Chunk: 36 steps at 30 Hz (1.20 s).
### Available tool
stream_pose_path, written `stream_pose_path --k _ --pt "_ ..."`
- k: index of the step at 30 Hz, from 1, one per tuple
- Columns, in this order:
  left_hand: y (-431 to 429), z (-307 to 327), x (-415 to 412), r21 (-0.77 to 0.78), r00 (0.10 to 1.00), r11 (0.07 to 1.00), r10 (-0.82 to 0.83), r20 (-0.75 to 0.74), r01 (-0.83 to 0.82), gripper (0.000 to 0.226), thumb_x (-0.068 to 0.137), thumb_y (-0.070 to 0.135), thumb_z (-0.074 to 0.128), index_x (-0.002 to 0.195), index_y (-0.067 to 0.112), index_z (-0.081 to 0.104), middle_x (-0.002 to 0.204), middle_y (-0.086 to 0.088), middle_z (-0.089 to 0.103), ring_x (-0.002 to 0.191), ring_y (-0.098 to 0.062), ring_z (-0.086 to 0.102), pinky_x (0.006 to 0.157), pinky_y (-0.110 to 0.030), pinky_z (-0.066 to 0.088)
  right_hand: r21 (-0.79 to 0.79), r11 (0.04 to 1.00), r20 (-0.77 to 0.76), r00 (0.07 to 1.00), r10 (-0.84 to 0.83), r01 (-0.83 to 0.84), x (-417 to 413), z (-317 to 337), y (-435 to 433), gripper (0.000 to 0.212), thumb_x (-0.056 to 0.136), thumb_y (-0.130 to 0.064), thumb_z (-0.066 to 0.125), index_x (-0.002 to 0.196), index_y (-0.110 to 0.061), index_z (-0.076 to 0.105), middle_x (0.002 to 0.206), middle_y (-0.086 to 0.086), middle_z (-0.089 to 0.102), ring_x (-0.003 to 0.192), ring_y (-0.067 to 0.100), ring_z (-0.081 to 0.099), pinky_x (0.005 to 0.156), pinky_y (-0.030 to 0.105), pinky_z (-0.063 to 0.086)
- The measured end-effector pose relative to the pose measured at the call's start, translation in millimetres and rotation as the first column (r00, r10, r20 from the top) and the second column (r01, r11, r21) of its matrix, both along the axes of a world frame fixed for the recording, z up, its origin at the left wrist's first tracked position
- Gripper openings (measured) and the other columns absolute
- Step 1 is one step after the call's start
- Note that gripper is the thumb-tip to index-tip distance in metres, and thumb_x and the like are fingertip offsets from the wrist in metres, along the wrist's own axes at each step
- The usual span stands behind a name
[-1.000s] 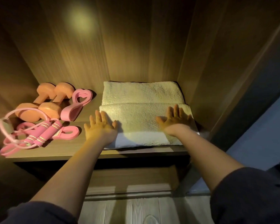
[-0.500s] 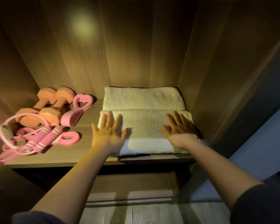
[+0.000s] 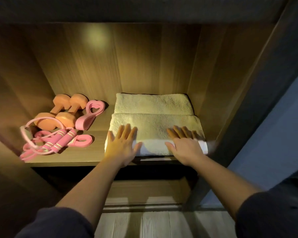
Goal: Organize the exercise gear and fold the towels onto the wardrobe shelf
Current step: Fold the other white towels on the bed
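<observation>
Nearest: two forearms in dark sleeves reaching up to the wardrobe shelf [image 3: 79, 159]. Left hand [image 3: 121, 146] flat, fingers spread wide, palm down on the left front corner of the front towel [image 3: 156, 127]; gripping nothing. Right hand [image 3: 185, 146] likewise flat and splayed on the right front part of the same towel; gripping nothing, slightly blurred at the far fingers. Front towel folded, cream, lying along the shelf's front edge on the right half; front fold overhanging the edge a little. Directly behind, touching: rear towel [image 3: 153, 103], also folded, against the back panel. Towel count: 2, both folded and on the shelf. Left half of shelf, near to far: pink jump rope [image 3: 58, 140] with 2 handles side by side and cord looped loosely; pink resistance band [image 3: 82, 141] just right of the handles; pink heart-ended grip trainer [image 3: 91, 115] further back; orange dumbbells [image 3: 62, 111], count 2, lying parallel at the rear. Gear count: 5 items, grouped, well apart from neither towel nor edge. Judgement: task near complete; gear placed, towels folded and stacked front to back. Remaining, probably: final smoothing or nudging back of the front towel, then withdrawal of hands. No loose items visible off the shelf.
</observation>
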<state>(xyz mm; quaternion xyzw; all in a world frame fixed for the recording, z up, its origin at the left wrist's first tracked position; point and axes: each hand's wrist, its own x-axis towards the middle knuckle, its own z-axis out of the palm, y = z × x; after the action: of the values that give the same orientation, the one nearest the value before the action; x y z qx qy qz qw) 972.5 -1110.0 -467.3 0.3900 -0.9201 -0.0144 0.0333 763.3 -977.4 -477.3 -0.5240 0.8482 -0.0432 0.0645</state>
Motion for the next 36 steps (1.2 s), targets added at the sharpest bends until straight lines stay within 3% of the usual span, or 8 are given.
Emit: stream_pose_path --k 3,6,11,14,21,25,31,36 --pt "5 0 -2 0.026 0.994 1.0 -0.009 0.105 0.006 0.068 0.097 0.061 0.012 0.156 0.028 0.003 0.164 -0.004 -0.001 0.151 -0.025 -0.001 0.119 -0.055 0.003 0.075 0.997 -0.014 1.0 0.027 -0.026 -2 1 1 0.061 0.098 -0.062 0.016 0.155 -0.039 0.007 0.164 -0.009 -0.001 0.151 0.023 0.0 0.12 0.05 0.003" --pt "-10 23 -24 0.021 0.989 0.999 0.021 0.145 -0.024 0.069 0.096 0.063 0.014 0.153 0.024 0.02 0.159 -0.006 0.022 0.146 -0.025 0.019 0.117 -0.052 0.011 0.149 0.989 0.165 0.986 -0.027 0.002 -10 26 -21 0.063 0.098 -0.063 0.014 0.155 -0.038 0.009 0.164 -0.009 0.0 0.151 0.019 0.008 0.12 0.044 0.015" --pt "-12 9 -44 0.088 0.993 0.996 -0.04 0.109 0.03 0.062 0.098 0.061 0.01 0.154 0.039 -0.006 0.162 0.002 -0.019 0.15 -0.026 -0.014 0.119 -0.056 -0.004 0.075 0.997 0.134 0.991 0.01 -0.02 6 7 -40 0.056 0.099 -0.059 0.012 0.151 -0.049 -0.005 0.16 -0.016 -0.019 0.149 0.021 -0.02 0.117 0.056 -0.013" --pt "-16 -5 -42 0.094 0.994 0.996 -0.005 0.109 -0.006 0.067 0.093 0.068 0.004 0.154 0.041 -0.003 0.162 -0.001 -0.02 0.149 -0.031 -0.014 0.118 -0.058 -0.004 0.073 0.997 0.101 0.994 -0.04 0.033 0 -15 -43 0.057 0.094 -0.066 0.006 0.147 -0.054 -0.009 0.157 -0.019 -0.026 0.147 0.022 -0.024 0.112 0.056 -0.022" --pt "-13 0 -36 0.137 0.98 0.972 0.182 0.075 -0.191 0.078 0.09 0.073 0.003 0.154 0.03 -0.007 0.161 -0.019 -0.013 0.148 -0.04 -0.009 0.116 -0.062 0.005 0.189 0.942 0.154 0.939 -0.308 0.278 -43 -14 -22 0.073 0.092 -0.07 0.009 0.153 -0.035 -0.014 0.161 -0.001 -0.024 0.148 0.025 -0.02 0.12 0.044 -0.007" --pt "-23 0 -22 0.241 0.927 0.899 0.374 0.005 -0.364 0.077 0.09 0.075 0.011 0.153 0.031 -0.001 0.158 -0.021 -0.002 0.139 -0.048 0.02 0.107 -0.06 0.031 0.178 0.94 0.196 0.925 -0.324 0.291 -39 -12 -22 0.072 0.096 -0.064 0.012 0.154 -0.029 -0.013 0.161 0.002 -0.025 0.149 0.023 -0.018 0.121 0.043 -0.003" --pt "-31 -13 -10 0.076 0.975 0.976 0.211 -0.067 -0.205 0.068 0.098 0.06 0.016 0.155 0.029 -0.001 0.162 -0.012 -0.015 0.149 -0.033 -0.009 0.117 -0.058 0.012 -0.063 0.989 -0.027 0.99 -0.137 0.135 -10 -11 -15 0.059 0.102 -0.045 0.017 0.157 -0.028 0.002 0.164 -0.003 -0.011 0.15 0.02 -0.013 0.12 0.044 -0.01" --pt "-58 -8 -10 0.464 0.893 0.843 0.401 -0.206 -0.271 0.075 0.096 0.06 0.038 0.155 0.029 0.004 0.159 -0.018 0.02 0.139 -0.043 0.032 0.106 -0.054 0.036 -0.082 0.996 -0.042 0.999 -0.024 0.02 -9 -8 -18 0.055 0.102 -0.045 0.018 0.156 -0.034 0.011 0.164 -0.009 -0.002 0.151 0.014 -0.006 0.121 0.047 -0.004"
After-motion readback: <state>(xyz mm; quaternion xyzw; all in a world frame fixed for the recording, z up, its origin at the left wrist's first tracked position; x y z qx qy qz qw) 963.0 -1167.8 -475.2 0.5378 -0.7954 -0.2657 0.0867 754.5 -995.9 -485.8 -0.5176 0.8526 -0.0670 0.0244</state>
